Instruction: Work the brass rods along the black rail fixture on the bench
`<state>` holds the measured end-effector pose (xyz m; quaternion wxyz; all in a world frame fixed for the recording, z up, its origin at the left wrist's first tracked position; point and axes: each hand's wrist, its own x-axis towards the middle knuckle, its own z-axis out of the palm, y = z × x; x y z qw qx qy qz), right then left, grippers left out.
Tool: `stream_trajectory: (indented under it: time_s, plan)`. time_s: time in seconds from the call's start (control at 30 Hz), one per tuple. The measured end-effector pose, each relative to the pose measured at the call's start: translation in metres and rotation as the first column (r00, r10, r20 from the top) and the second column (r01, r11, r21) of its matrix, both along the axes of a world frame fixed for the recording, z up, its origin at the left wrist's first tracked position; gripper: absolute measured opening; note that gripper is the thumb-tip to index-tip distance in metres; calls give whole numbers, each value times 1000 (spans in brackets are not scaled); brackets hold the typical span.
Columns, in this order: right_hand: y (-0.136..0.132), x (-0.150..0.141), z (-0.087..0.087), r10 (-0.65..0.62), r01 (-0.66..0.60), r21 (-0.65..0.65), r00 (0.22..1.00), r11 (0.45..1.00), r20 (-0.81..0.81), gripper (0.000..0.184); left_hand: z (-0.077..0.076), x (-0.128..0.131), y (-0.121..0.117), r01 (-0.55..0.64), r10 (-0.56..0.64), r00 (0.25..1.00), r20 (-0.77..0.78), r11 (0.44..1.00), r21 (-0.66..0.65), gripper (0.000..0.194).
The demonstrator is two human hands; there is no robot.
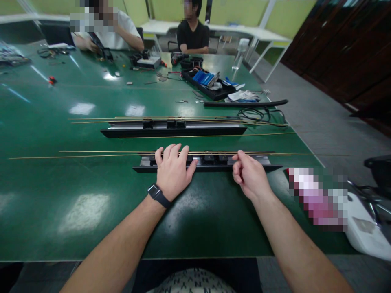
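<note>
A long black rail [269, 166] with small black blocks on it lies across the green table [76, 195] in front of me. My left hand [172, 171], with a black watch on the wrist, lies flat on the rail's left part, fingers stretched out over it. My right hand [249, 173] is curled at the rail's right part, thumb and forefinger pinched at a thin brass rod [91, 154] that runs along the rail's far side. Whether the rod is held I cannot make out.
A second black rail [171, 129] with more brass rods [128, 119] lies further back. Beyond are a black tray of blue parts [207, 83], a black strip [244, 103], cables and tools. Two people sit at the far side. A white object [366, 228] sits at the right.
</note>
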<state>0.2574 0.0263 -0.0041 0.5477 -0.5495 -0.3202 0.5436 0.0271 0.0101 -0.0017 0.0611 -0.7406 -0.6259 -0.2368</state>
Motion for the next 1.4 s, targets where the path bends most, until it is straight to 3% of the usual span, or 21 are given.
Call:
stream_trajectory:
  time_s: [0.23, 0.63, 1.03, 1.4]
  plan:
    - [0, 2, -3, 30, -30, 7, 999, 1000, 24, 35, 0, 1, 0, 0, 0, 1000, 0, 1000, 2, 45]
    - [-1, -2, 4, -26, 26, 4, 1000, 1000, -17, 32, -1, 0, 0, 10, -10, 1000, 21, 1000, 2, 44]
    - [0, 2, -1, 36, -36, 6, 999, 999, 28, 35, 0, 0, -1, 5, -5, 1000, 20, 1000, -2, 44]
    - [-1, -2, 3, -21, 22, 9, 999, 1000, -23, 32, 1, 1, -1, 7, -7, 1000, 27, 1000, -8, 44]
